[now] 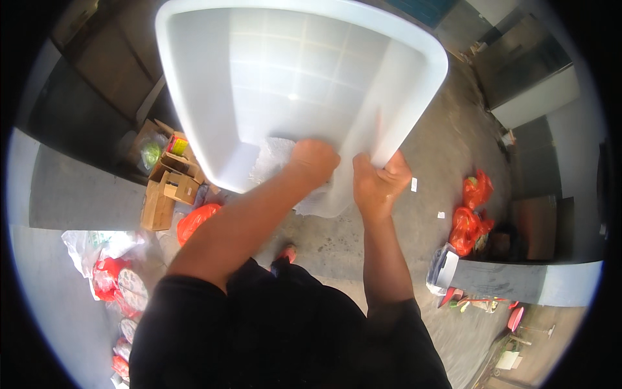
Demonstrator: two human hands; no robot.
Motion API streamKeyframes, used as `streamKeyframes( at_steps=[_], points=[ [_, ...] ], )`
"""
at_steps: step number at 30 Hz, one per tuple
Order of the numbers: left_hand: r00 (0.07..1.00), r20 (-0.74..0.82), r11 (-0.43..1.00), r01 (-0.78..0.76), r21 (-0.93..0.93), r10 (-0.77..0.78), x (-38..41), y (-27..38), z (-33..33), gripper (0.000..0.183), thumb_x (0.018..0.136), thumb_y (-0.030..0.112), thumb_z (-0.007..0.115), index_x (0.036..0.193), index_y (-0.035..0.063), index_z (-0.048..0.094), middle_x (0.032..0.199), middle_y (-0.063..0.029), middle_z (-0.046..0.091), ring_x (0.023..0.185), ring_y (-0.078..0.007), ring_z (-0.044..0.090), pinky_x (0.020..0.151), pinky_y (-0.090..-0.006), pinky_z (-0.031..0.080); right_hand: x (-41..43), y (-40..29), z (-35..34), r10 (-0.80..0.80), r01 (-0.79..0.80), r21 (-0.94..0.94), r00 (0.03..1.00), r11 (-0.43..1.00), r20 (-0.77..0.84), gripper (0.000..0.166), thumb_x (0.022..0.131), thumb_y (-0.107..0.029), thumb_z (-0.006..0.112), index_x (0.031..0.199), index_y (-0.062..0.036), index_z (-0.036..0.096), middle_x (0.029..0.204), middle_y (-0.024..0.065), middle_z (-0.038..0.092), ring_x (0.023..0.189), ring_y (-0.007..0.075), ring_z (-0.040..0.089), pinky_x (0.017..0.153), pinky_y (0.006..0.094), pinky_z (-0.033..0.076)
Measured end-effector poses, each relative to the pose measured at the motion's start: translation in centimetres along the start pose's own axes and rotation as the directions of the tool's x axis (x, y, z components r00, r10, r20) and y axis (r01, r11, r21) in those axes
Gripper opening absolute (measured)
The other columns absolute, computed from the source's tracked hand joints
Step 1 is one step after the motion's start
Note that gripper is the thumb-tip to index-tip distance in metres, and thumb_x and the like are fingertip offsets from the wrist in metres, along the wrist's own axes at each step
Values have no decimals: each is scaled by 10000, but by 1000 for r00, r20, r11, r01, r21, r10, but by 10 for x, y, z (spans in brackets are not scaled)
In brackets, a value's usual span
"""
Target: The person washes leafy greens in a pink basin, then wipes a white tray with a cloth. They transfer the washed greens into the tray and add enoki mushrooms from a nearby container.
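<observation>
A large white plastic tub is tilted with its opening facing me. My right hand grips its near rim at the lower right, thumb on the inner side. Inside the opening, my left hand is closed in a fist on a white textured cloth. Part of the cloth lies against the tub's inner wall, and another part hangs over the near rim below my left wrist. My left forearm crosses in front of the rim and hides some of it.
Cardboard boxes stand on the left, beside a red plastic bag. More red bags sit at the right near a low grey wall. Small white paper scraps lie on the concrete floor. A pink basin is at lower right.
</observation>
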State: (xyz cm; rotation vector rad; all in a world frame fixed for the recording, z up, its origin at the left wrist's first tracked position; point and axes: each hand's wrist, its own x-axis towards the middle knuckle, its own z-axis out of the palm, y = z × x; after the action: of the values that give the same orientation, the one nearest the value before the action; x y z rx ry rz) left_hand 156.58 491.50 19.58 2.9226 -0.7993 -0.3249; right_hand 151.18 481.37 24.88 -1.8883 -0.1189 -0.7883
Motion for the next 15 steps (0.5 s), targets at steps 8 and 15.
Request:
streamKeyframes(
  at_steps=[8, 15],
  points=[
    [992, 80, 947, 69, 314, -99, -35, -78, -10, 142, 745, 145, 560, 799, 110, 687, 840, -87, 661, 828, -246, 633, 673, -350, 503, 3, 9, 8, -51, 49, -79, 998, 996, -29, 106, 661, -59, 603, 739, -19, 544, 582, 90, 512, 501, 194, 483, 475, 324, 417],
    [959, 174, 973, -205, -107, 221, -119, -56, -15, 249, 728, 244, 613, 922, 99, 670, 804, -118, 644, 840, -292, 621, 704, -365, 498, 10, 15, -7, 88, -86, -107, 996, 991, 15, 168, 657, -83, 602, 798, 3, 568, 658, 130, 568, 563, 247, 545, 539, 355, 454]
  ],
)
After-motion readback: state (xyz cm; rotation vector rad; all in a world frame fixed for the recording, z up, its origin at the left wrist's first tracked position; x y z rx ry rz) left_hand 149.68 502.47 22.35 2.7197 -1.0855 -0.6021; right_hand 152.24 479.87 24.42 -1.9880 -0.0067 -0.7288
